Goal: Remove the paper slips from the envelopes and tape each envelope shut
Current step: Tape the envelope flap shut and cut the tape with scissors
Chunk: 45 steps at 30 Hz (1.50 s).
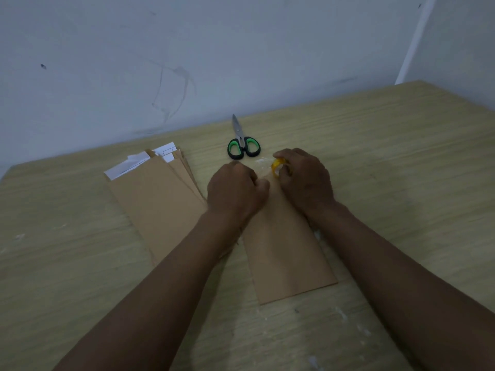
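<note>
A single brown envelope (286, 253) lies lengthwise on the table in front of me. My right hand (305, 178) grips a small yellow tape roll (277, 167) over the envelope's far end. My left hand (237, 190) sits curled just left of the roll at that same end; what its fingertips pinch is hidden. To the left lies a stack of brown envelopes (158, 202) with white paper slips (139, 160) sticking out of their far ends.
Scissors (243, 143) with green and black handles lie shut beyond my hands, blades toward the wall. The wooden table (401, 162) ends at a pale wall behind and a corner at the far right. White smudges mark the table near the front edge.
</note>
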{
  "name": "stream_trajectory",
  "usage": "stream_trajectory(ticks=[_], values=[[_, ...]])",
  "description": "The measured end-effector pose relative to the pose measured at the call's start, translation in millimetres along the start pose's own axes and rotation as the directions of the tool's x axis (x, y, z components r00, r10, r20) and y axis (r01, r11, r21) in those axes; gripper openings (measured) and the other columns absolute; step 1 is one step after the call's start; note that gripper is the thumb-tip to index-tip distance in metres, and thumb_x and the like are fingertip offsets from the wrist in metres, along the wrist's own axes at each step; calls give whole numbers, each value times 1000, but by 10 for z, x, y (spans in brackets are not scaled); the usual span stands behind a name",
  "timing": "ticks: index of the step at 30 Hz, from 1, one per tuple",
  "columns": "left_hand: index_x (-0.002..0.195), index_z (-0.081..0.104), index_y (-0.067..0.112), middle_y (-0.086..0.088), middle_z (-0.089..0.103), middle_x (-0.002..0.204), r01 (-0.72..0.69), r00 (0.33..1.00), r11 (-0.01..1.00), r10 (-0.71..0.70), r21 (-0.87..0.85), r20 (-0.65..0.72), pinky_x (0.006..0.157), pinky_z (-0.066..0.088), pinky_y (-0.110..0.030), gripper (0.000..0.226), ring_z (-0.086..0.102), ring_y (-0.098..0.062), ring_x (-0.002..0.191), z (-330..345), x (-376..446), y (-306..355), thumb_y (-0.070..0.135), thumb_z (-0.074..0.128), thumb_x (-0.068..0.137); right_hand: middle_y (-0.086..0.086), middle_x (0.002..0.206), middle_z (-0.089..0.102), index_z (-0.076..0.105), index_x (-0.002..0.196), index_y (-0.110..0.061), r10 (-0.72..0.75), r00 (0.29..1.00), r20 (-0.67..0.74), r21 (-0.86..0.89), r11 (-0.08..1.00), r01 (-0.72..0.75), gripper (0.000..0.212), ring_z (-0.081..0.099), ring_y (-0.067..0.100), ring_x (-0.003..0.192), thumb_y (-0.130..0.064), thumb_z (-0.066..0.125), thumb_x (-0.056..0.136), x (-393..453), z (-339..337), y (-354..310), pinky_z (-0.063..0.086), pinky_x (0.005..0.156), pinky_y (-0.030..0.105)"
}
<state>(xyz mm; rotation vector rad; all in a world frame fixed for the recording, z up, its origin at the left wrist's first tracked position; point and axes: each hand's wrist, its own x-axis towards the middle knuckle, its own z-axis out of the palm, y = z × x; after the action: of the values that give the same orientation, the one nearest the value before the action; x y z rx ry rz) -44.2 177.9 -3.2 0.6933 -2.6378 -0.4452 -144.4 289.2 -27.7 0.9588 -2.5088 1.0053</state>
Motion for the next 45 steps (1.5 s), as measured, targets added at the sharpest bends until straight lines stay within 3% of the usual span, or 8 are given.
stream_trajectory(ticks=[4, 9, 15, 23, 28, 31, 38, 45], values=[[57, 60, 13, -4, 52, 57, -30, 999, 989, 33, 141, -23, 54, 34, -30, 43, 54, -27, 58, -41, 13, 29, 42, 53, 88, 1, 110, 66, 68, 114, -23, 11, 1000, -13, -34, 999, -12, 30, 62, 29, 98, -17, 56, 87, 25, -33, 32, 49, 73, 38], [82, 77, 17, -7, 60, 73, 10, 999, 978, -17, 210, 30, 62, 40, -32, 45, 63, -31, 79, -67, 156, 32, 52, 53, 97, 0, 111, 68, 70, 113, -23, 31, 999, -44, -35, 999, -32, 31, 63, 30, 98, -16, 56, 87, 38, -55, 73, 53, 75, 40], [98, 76, 22, -8, 69, 99, 85, 995, 982, -92, 168, 35, 68, 42, -32, 35, 65, -30, 95, -23, 279, 54, 54, 70, 86, 0, 112, 68, 70, 113, -22, 20, 998, -56, -8, 1000, -21, 31, 63, 27, 101, -15, 57, 86, 32, -44, 86, 52, 76, 38], [92, 69, 13, -8, 66, 96, 20, 999, 996, -22, 82, 27, 67, 43, -35, 17, 61, -30, 92, 102, 190, 96, 30, 67, 92, 1, 113, 66, 67, 119, -23, 106, 993, -43, -8, 994, -107, 32, 60, 28, 103, -20, 57, 88, 51, -48, 103, 48, 77, 38], [110, 69, 19, -7, 69, 104, -80, 997, 997, 80, 16, -20, 75, 51, -40, 22, 62, -30, 97, 216, 133, 82, 16, 60, 91, 2, 114, 66, 66, 120, -25, 148, 989, -5, -4, 989, -148, 33, 60, 29, 104, -23, 58, 88, 59, -35, 120, 48, 78, 38], [108, 77, 20, -7, 67, 100, -139, 990, 988, 140, 61, -19, 74, 53, -43, 27, 61, -30, 93, 222, 79, 94, 18, 56, 91, 1, 114, 66, 65, 120, -25, 155, 988, 9, 6, 988, -155, 33, 60, 27, 104, -23, 56, 89, 65, -31, 131, 48, 79, 38], [91, 80, 21, 2, 63, 89, -165, 983, 974, 176, 153, -61, 60, 45, -31, 34, 58, -20, 82, 212, -20, 111, 39, 51, 85, 3, 111, 68, 68, 116, -23, 169, 985, -38, 32, 985, -168, 31, 62, 29, 101, -19, 55, 88, 60, -34, 125, 52, 79, 41], [84, 76, 13, -4, 61, 89, -239, 960, 933, 269, 271, -78, 59, 44, -33, 38, 58, -26, 85, 324, -39, 88, 43, 54, 88, 4, 113, 68, 70, 114, -20, 222, 971, -91, 70, 974, -216, 30, 61, 29, 102, -17, 55, 88, 77, -48, 123, 50, 82, 39]])
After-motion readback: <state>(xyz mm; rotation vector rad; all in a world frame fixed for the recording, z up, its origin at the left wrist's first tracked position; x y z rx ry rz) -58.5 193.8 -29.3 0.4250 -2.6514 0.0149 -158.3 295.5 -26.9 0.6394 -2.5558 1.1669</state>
